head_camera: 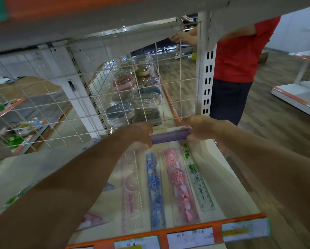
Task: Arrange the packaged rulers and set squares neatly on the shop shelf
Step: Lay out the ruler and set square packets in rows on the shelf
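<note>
My left hand (139,134) and my right hand (198,129) each grip one end of a purple pack of rulers (170,136), held crosswise at the back of the white shelf (231,186), close to the wire grid. In front of it lie several packaged rulers lengthwise, side by side: a clear pink-printed set (132,193), a blue ruler (156,191), a pink ruler (179,186) and a clear green-printed ruler (197,180). My left forearm hides the shelf's left part, where a pink set square (91,220) peeks out.
A white wire grid (96,97) closes the shelf's back; behind it another shelf holds packed cases (132,97). An upper shelf (96,20) hangs overhead. A person in a red shirt (238,51) stands right of the upright post (206,69). Orange price strip (168,234) marks the front edge.
</note>
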The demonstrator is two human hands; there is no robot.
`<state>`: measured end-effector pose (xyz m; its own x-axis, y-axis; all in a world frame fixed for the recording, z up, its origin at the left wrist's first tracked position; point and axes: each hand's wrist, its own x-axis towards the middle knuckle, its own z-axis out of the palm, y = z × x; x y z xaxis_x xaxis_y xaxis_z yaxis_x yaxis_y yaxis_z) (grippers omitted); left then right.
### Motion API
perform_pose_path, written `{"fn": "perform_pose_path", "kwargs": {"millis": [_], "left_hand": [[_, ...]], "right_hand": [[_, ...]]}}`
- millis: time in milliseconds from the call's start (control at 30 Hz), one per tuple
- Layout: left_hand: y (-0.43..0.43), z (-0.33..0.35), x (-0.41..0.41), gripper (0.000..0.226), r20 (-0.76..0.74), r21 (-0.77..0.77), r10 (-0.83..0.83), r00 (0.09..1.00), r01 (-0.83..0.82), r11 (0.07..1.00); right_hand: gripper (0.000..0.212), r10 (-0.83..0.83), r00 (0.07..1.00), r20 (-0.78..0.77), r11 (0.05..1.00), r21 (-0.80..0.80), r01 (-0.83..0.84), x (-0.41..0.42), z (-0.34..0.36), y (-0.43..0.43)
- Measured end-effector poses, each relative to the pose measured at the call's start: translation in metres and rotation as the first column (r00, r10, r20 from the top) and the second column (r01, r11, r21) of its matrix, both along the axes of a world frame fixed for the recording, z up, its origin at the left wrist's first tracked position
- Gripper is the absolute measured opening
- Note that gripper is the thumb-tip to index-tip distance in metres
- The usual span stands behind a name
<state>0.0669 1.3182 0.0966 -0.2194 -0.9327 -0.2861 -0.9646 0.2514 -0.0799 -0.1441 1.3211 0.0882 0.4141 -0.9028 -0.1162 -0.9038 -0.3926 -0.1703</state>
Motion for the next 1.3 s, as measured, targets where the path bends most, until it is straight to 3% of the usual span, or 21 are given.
{"fn": "perform_pose_path", "kwargs": {"millis": [167,433,833,967,1067,1167,1233,1300], "left_hand": [[0.031,0.023,-0.011,0.047,-0.004,-0.153,-0.171,0.985,0.168,0.974],[0.066,0.016,-0.034,0.038,-0.054,-0.081,-0.382,0.923,0.377,0.923],[0.063,0.017,-0.049,0.035,-0.164,-0.071,-0.37,0.914,0.364,0.929],[0.059,0.019,-0.051,0.035,-0.156,-0.062,-0.362,0.919,0.356,0.932],[0.059,0.021,-0.053,0.035,-0.162,-0.069,-0.375,0.913,0.368,0.927],[0.059,0.027,-0.058,0.032,-0.186,-0.121,-0.394,0.9,0.377,0.918],[0.054,0.033,-0.06,0.03,-0.242,-0.176,-0.4,0.884,0.365,0.914],[0.049,0.037,-0.062,0.032,-0.315,-0.251,-0.403,0.86,0.334,0.909]], "right_hand": [[0.05,-0.06,0.978,0.201,0.998,0.019,0.058,-0.009,0.015,0.046],[0.059,-0.208,0.969,0.134,0.977,0.079,0.199,-0.002,-0.006,0.109],[0.074,-0.458,0.887,0.052,0.876,0.198,0.44,-0.029,-0.017,0.121],[0.08,-0.459,0.88,0.124,0.882,0.181,0.435,-0.033,-0.014,0.12],[0.057,-0.507,0.84,0.192,0.851,0.268,0.452,-0.044,-0.01,0.114],[0.008,-0.531,0.807,0.257,0.837,0.31,0.452,-0.063,-0.012,0.111],[0.022,-0.481,0.822,0.305,0.877,0.186,0.443,-0.072,-0.009,0.108],[0.019,-0.368,0.872,0.324,0.924,0.024,0.381,-0.073,-0.001,0.101]]}}
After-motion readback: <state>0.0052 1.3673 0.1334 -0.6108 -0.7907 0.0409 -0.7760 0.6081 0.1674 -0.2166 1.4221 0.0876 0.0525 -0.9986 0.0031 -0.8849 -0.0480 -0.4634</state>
